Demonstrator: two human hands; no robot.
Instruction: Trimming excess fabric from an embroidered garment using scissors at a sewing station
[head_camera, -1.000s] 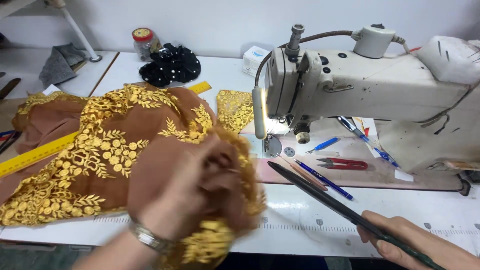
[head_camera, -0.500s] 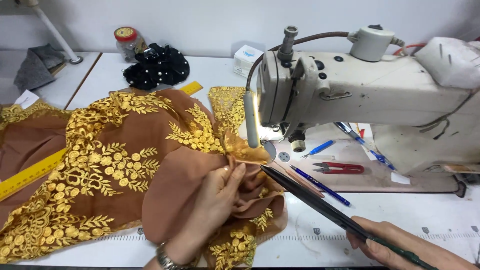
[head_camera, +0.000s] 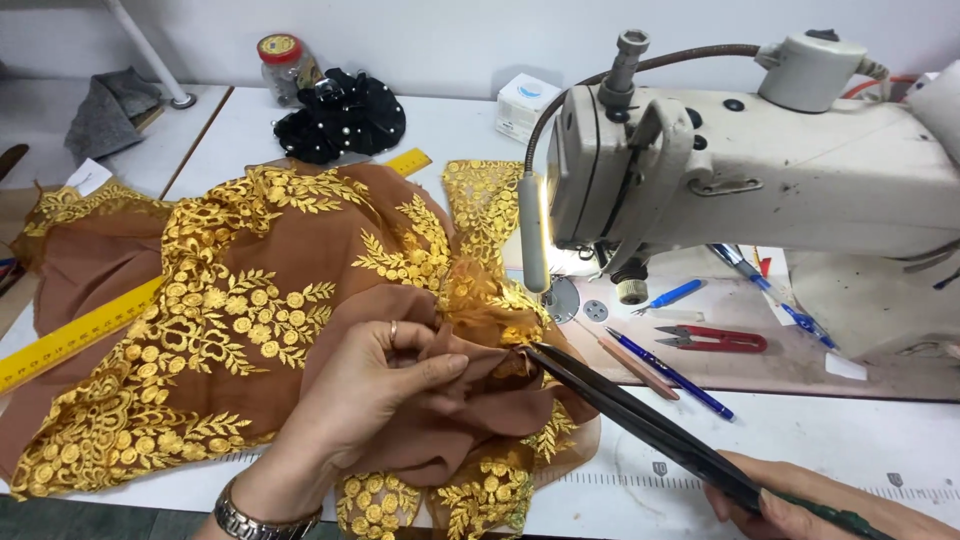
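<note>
Fabric (head_camera: 300, 290) shifted twd machine (head_camera: 760, 170); scissors (head_camera: 640, 415) (pens (head_camera: 670, 375) beside).

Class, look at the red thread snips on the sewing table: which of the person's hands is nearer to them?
Right. The right hand, holding long scissors, lies just below the red snips; the left hand grips brown fabric farther left.

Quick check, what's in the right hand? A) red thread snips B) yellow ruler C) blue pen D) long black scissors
D: the right hand grips long black scissors, tips at the brown fabric pinched by the left hand; the snips, pen and ruler lie untouched on the table.
</note>
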